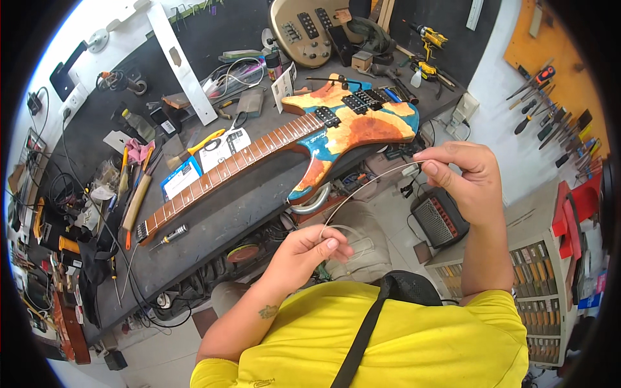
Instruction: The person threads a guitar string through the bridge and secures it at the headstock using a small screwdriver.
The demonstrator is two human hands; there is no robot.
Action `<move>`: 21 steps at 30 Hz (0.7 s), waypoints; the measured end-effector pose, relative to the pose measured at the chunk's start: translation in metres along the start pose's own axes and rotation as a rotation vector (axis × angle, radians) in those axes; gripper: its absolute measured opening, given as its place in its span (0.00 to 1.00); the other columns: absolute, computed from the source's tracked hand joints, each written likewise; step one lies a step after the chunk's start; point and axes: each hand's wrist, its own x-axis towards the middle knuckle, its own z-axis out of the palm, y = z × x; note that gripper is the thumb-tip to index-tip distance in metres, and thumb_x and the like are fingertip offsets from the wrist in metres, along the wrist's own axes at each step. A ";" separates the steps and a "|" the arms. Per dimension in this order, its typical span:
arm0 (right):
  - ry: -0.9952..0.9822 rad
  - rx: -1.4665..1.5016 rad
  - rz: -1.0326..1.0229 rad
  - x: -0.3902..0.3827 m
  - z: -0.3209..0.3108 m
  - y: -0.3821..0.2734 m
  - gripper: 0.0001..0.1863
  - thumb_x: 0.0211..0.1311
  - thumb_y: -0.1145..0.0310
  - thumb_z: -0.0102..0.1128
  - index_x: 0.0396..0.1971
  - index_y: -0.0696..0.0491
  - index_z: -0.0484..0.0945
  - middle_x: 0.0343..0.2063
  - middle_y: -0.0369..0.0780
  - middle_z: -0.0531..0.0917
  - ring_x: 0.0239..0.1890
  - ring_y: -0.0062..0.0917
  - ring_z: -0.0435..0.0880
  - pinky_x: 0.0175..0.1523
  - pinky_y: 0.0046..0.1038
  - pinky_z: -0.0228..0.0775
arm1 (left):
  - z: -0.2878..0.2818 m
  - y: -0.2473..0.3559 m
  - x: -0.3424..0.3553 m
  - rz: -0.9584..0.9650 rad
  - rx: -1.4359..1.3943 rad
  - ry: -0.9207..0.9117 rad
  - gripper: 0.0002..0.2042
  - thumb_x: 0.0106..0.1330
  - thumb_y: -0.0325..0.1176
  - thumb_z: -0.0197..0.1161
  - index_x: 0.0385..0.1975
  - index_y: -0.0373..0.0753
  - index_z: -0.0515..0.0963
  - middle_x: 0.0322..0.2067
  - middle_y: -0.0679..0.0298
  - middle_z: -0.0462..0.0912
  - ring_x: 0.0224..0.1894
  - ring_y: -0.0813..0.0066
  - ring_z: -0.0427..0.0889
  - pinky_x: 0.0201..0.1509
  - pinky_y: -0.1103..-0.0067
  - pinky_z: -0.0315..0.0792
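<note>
My left hand [304,257] and my right hand [467,176] hold a thin, tan, string-like wire [363,185] between them. It bows upward from the left fingers to a pinch of my right thumb and forefinger. A loose loop of it hangs beside my left hand. Beyond my hands, an electric guitar [386,123] lies face up across the dark workbench [223,223]. Its body is painted blue, orange and cream, and its fretted neck [236,166] points to the near left. I see no strings along the neck. A small screwdriver [172,235] lies near the headstock.
At the back, a gold guitar body [303,40] leans near a yellow cordless drill [428,40]. Yellow-handled pliers [208,140], papers and cables crowd the bench. On the right are a small amplifier [440,218], a tool board [540,48] and a drawer cabinet [540,294].
</note>
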 end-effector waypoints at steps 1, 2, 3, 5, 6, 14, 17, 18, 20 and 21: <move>-0.007 0.002 0.007 -0.001 -0.002 -0.001 0.07 0.73 0.75 0.77 0.46 0.61 0.95 0.32 0.40 0.93 0.29 0.19 0.86 0.36 0.25 0.76 | -0.001 0.002 -0.001 -0.039 -0.055 -0.026 0.11 0.88 0.31 0.63 0.58 0.31 0.85 0.53 0.56 0.93 0.57 0.71 0.91 0.66 0.70 0.83; -0.074 -0.116 -0.009 -0.001 -0.007 -0.004 0.07 0.72 0.75 0.77 0.45 0.60 0.95 0.34 0.40 0.92 0.32 0.21 0.87 0.39 0.27 0.77 | 0.000 0.004 -0.002 0.007 0.012 0.018 0.11 0.89 0.33 0.63 0.55 0.31 0.85 0.48 0.56 0.95 0.52 0.69 0.93 0.64 0.70 0.84; -0.141 -0.232 -0.027 -0.001 -0.008 -0.005 0.07 0.70 0.76 0.78 0.44 0.60 0.95 0.36 0.40 0.92 0.35 0.24 0.87 0.42 0.29 0.77 | 0.000 0.010 -0.003 0.000 0.006 0.025 0.11 0.89 0.33 0.63 0.55 0.31 0.85 0.48 0.56 0.95 0.52 0.69 0.93 0.64 0.70 0.84; -0.094 -0.353 -0.150 -0.001 -0.001 -0.003 0.08 0.68 0.77 0.78 0.45 0.57 0.95 0.37 0.40 0.91 0.40 0.27 0.87 0.46 0.33 0.77 | 0.000 0.020 0.001 0.024 0.192 0.132 0.11 0.89 0.33 0.61 0.56 0.31 0.85 0.49 0.55 0.94 0.52 0.70 0.93 0.63 0.70 0.85; -0.042 -0.475 -0.277 0.000 0.004 -0.002 0.10 0.66 0.78 0.78 0.46 0.55 0.95 0.38 0.40 0.90 0.45 0.30 0.87 0.49 0.36 0.77 | -0.001 0.020 0.002 0.025 0.153 0.118 0.12 0.90 0.33 0.60 0.57 0.31 0.84 0.49 0.53 0.94 0.52 0.68 0.93 0.62 0.69 0.86; -0.100 -0.018 -0.110 -0.018 0.095 -0.008 0.19 0.70 0.77 0.73 0.60 0.55 0.85 0.42 0.43 0.87 0.42 0.34 0.87 0.50 0.35 0.81 | 0.007 0.047 0.001 -0.082 -0.237 0.079 0.15 0.92 0.35 0.57 0.61 0.30 0.84 0.52 0.52 0.93 0.50 0.66 0.94 0.58 0.69 0.89; -0.380 0.115 0.058 -0.016 0.107 0.016 0.15 0.71 0.75 0.74 0.55 0.57 0.88 0.36 0.40 0.88 0.36 0.28 0.88 0.45 0.31 0.81 | 0.009 0.047 0.001 -0.096 -0.090 0.089 0.15 0.90 0.34 0.59 0.63 0.29 0.83 0.51 0.55 0.93 0.48 0.69 0.94 0.56 0.72 0.89; -0.310 0.060 0.001 -0.016 0.113 0.018 0.08 0.71 0.75 0.75 0.46 0.59 0.88 0.32 0.40 0.88 0.32 0.26 0.89 0.41 0.31 0.81 | 0.009 0.047 0.001 -0.111 -0.033 0.114 0.13 0.89 0.32 0.61 0.62 0.29 0.84 0.49 0.56 0.93 0.47 0.71 0.93 0.55 0.73 0.89; -0.310 -0.010 -0.019 -0.014 0.117 0.016 0.07 0.73 0.74 0.74 0.45 0.60 0.87 0.33 0.40 0.88 0.34 0.25 0.88 0.42 0.31 0.81 | 0.006 0.041 -0.006 -0.128 0.027 0.151 0.12 0.88 0.30 0.62 0.60 0.30 0.84 0.48 0.58 0.94 0.46 0.72 0.93 0.54 0.74 0.88; -0.307 -0.086 -0.037 -0.014 0.118 0.016 0.06 0.74 0.74 0.72 0.43 0.60 0.85 0.33 0.40 0.87 0.35 0.23 0.88 0.43 0.30 0.81 | 0.003 0.034 -0.009 -0.106 0.120 0.205 0.10 0.87 0.29 0.63 0.59 0.31 0.84 0.46 0.58 0.94 0.45 0.74 0.93 0.54 0.75 0.88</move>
